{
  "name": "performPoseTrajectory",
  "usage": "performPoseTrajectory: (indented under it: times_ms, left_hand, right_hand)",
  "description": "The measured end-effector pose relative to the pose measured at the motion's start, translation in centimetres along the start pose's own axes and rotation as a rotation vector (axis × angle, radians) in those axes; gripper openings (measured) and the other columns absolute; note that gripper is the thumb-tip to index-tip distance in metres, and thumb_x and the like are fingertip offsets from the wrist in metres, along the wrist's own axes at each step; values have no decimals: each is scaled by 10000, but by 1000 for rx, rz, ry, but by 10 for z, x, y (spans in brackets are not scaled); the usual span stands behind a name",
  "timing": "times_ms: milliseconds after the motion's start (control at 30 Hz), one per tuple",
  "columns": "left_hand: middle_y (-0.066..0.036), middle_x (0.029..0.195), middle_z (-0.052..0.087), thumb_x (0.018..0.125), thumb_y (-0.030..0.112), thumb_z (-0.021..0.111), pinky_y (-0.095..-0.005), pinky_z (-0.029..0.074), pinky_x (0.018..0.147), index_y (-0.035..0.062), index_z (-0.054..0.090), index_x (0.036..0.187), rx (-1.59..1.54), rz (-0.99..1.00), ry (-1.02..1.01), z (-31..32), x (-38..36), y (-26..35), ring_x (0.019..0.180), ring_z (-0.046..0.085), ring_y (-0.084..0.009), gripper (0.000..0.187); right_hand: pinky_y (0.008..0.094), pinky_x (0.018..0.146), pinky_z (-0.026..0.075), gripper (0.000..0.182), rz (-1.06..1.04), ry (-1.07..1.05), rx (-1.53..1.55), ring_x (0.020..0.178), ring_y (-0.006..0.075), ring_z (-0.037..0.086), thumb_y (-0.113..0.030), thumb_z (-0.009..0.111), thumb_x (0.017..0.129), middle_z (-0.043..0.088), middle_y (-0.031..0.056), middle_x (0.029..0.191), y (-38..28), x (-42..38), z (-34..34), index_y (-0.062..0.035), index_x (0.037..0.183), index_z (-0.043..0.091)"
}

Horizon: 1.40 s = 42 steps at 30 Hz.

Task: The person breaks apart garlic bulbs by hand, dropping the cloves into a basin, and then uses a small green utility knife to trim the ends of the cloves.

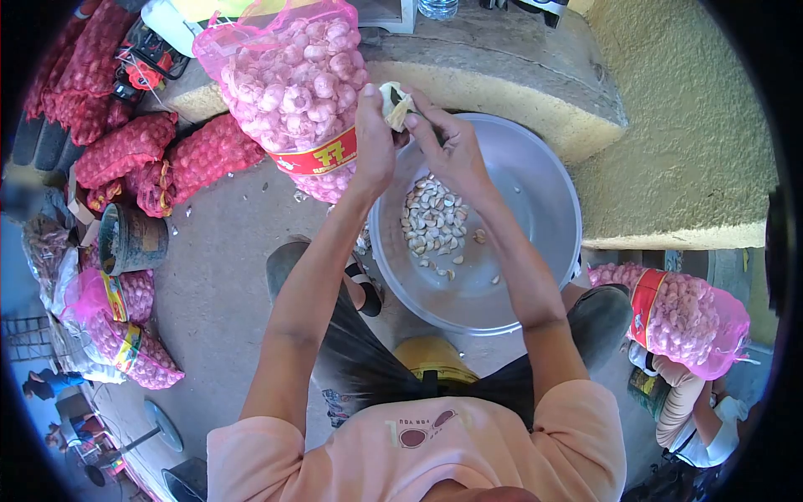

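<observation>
Above the left part of a large grey basin (548, 276), my two hands meet around a garlic bulb (399, 111) with pale, papery skin. My left hand (374, 142) grips it from the left, thumb pointing up. From the right, my right hand (452, 151) pinches it between thumb and fingers. Something dark shows between the fingers, too small to name. Loose garlic cloves (433, 213) lie in a heap on the basin's left side, with a few scattered apart. Beside my left hand stands a pink mesh sack of garlic bulbs (297, 92) with a red "77" label.
Red mesh sacks (213, 159) and a dark bucket (134, 240) stand to the left. More garlic sacks (134, 343) lie lower left. A concrete ledge (502, 75) runs behind the basin. At right, another garlic sack (682, 318) is near a seated person (703, 418).
</observation>
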<state>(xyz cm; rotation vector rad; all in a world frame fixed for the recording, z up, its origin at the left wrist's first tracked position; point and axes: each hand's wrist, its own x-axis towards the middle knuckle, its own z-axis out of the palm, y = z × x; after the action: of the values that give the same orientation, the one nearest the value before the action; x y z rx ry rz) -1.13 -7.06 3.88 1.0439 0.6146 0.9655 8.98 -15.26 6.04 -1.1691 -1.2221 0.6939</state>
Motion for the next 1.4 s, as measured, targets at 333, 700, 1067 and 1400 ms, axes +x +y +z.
performPoseTrajectory:
  times_ms: [333,700,1067,1400]
  left_hand:
    - [-25,912,571,964,520,343,-274,475,666,136,518,1067,-166,-239,-282,6,-3,16,772,562,-122,434]
    - [-39,922,566,968,482,347,-302,462,647,96,518,1061,-48,-101,14,3,1,0,776,542,-133,432]
    - [5,625,507,1012,355,328,-220,301,382,75,530,948,222,-66,58,-42,10,-39,442,416,-84,351]
    - [-20,712,577,752,104,656,-327,429,532,107,563,930,1193,-389,-244,-291,-22,-238,620,534,-197,201]
  right_hand:
    - [243,633,450,374,-167,48,-176,657,49,504,-228,599,903,652,97,768,22,4,-24,-61,1237,576]
    - [197,438,298,402,306,162,416,488,14,364,-303,552,946,472,-55,605,11,1,10,-88,1285,535]
    - [183,373,232,337,253,141,356,413,7,276,-361,528,952,349,-81,535,49,0,32,-112,1176,572]
    - [175,377,244,410,430,80,557,427,7,302,-346,506,964,359,-72,564,64,-23,37,-132,1314,492]
